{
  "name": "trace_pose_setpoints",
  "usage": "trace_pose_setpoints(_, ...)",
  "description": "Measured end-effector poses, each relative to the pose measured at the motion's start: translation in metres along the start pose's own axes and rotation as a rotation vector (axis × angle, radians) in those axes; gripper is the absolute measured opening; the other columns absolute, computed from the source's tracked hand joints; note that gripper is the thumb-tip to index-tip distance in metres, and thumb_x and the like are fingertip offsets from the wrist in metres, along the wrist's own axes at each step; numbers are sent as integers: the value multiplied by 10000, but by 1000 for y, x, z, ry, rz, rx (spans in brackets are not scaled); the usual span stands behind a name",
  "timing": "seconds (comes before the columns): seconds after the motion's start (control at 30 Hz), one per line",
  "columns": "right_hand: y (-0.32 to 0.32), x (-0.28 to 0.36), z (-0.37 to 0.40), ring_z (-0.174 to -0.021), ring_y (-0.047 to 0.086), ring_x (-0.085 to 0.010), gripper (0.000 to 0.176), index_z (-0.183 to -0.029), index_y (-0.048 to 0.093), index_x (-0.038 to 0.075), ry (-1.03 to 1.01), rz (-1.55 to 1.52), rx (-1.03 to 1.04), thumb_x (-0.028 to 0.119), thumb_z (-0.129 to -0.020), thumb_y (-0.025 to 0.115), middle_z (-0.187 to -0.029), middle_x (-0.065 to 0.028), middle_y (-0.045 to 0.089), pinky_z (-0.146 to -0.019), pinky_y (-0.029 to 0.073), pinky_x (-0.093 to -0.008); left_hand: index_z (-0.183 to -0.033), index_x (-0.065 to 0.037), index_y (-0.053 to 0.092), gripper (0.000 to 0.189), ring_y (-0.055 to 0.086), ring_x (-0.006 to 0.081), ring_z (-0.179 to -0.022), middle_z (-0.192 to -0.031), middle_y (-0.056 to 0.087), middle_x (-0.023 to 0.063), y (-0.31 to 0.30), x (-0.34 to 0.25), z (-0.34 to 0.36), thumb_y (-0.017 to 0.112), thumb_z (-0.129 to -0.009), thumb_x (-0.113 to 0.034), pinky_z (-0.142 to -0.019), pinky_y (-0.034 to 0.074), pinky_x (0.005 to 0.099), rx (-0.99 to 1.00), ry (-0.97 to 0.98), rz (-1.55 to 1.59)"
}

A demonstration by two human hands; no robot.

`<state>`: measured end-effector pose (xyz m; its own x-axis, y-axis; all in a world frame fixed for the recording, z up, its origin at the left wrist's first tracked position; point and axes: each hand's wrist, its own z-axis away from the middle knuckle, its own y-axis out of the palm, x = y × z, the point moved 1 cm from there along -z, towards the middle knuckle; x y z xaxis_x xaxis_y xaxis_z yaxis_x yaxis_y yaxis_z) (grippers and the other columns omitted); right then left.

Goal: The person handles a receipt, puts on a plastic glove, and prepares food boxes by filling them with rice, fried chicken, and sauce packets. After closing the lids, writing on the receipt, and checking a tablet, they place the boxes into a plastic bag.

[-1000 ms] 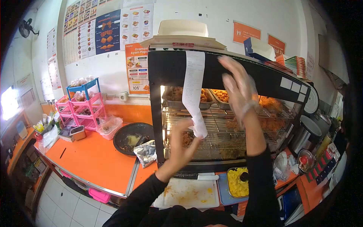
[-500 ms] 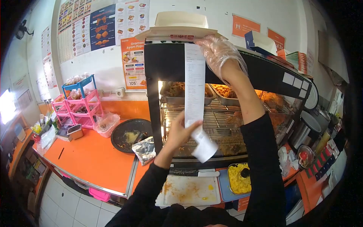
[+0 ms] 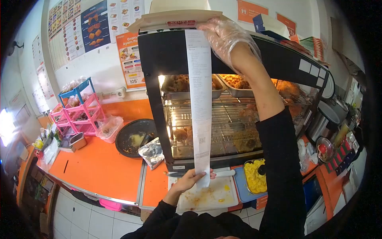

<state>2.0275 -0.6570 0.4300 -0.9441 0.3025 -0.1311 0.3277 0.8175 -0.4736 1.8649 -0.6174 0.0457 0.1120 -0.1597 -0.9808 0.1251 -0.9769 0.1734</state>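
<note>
A long printed receipt (image 3: 202, 99) hangs down the front of the black food warmer (image 3: 163, 51), its strip pulled out straight. My left hand (image 3: 187, 182), bare, pinches the receipt near its lower end, above the white cutting board (image 3: 211, 199). Up at the warmer's top edge, my right hand (image 3: 230, 38) wears a clear plastic glove. Its fingers are at the receipt's upper right corner, beside an open cardboard box (image 3: 175, 18); the fingertips are partly hidden. A knife (image 3: 225, 173) lies across the board behind my left hand.
Inside the warmer are trays of fried food (image 3: 234, 83). A blue tray with a container of yellow food (image 3: 255, 175) stands right of the board. To the left are a black pan (image 3: 127, 135), a foil packet (image 3: 151, 153) and a pink rack (image 3: 79, 113) on the orange counter (image 3: 99, 163).
My left hand has moved down along the receipt, and its curled lower end is now drawn out straight. My right hand stays at the warmer's top edge. The view has shifted slightly.
</note>
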Motion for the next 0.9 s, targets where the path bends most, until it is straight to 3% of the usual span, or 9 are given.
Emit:
trace_pose_setpoints(0.13, 5, -3, -1, -1145, 562, -241, 314, -1213, 621, 181, 15, -110, -48, 301, -977, 452, -1264, -35, 583, -1041, 421, -350, -1166, 67, 547, 315, 600, 228, -1088, -1100, 645, 138, 2, 16, 5, 336, -940, 5, -1024, 404, 325, -51, -37, -41)
trace_pose_setpoints(0.23, 11, -3, -2, -1134, 570, -248, 291, -1191, 637, 189, 57, -139, -59, 280, -973, 467, -1270, -12, 584, -1037, 425, -368, -1000, 35, 596, 269, 611, 203, -928, -924, 643, 91, -3, 35, 2, 350, -908, -21, -923, 443, 321, -91, 28, -36)
trace_pose_setpoints(0.33, 6, 3, -2, -1143, 569, -261, 334, -1246, 597, 191, 100, -186, 3, 324, -954, 507, -1299, -36, 567, -1041, 416, -363, -811, -23, 574, 221, 538, 154, -727, -732, 557, 34, -14, 59, -6, 369, -884, -57, -723, 434, 283, -214, 0, -178)
trace_pose_setpoints(0.43, -37, 34, 5, -1320, 405, -193, 383, -1316, 520, 136, 223, 7, 239, 312, -1002, 389, -1423, -78, 453, -1159, 238, -316, -703, -69, 503, 199, 421, 116, -596, -630, 447, -7, -15, 66, -11, 393, -868, -65, -559, 344, 265, -281, -38, -74)
trace_pose_setpoints(0.63, -58, 57, 5, -1300, 427, -202, 357, -1279, 546, 92, 454, -225, 343, 246, -998, 389, -1398, -71, 475, -1150, 266, -313, -668, -99, 440, 189, 334, 91, -534, -606, 379, -31, -16, 68, -18, 396, -841, -36, -472, 264, 276, -312, 43, 83)
trace_pose_setpoints(0.73, -42, 49, 13, -1300, 426, -207, 362, -1285, 546, 106, 268, -48, 205, 257, -1000, 383, -1401, -61, 475, -1153, 260, -316, -744, -81, 509, 139, 397, 99, -550, -645, 455, -9, -23, 71, -19, 403, -801, -11, -486, 304, 248, -315, -12, 175)
trace_pose_setpoints(0.83, -42, 50, 14, -1318, 404, -211, 373, -1296, 539, 114, 260, -23, 184, 267, -1002, 369, -1420, -60, 456, -1163, 238, -319, -942, -41, 570, 178, 571, 158, -707, -809, 588, 55, -13, 53, -12, 423, -842, -40, -612, 469, 278, -379, -60, 197)
trace_pose_setpoints(0.87, -43, 52, 13, -1328, 391, -212, 379, -1304, 532, 116, 266, -22, 189, 272, -1003, 364, -1430, -60, 446, -1167, 228, -320, -1144, -28, 527, 281, 624, 212, -917, -1032, 628, 110, -16, 57, -8, 435, -885, -87, -786, 524, 357, -336, -84, 158)
trace_pose_setpoints(0.9, -44, 51, 13, -1341, 373, -211, 389, -1319, 519, 117, 263, -15, 200, 280, -1003, 360, -1443, -61, 430, -1170, 218, -322, -1161, -34, 516, 288, 619, 210, -932, -1066, 620, 111, -16, 62, -5, 432, -894, -98, -795, 520, 362, -353, -106, 162)
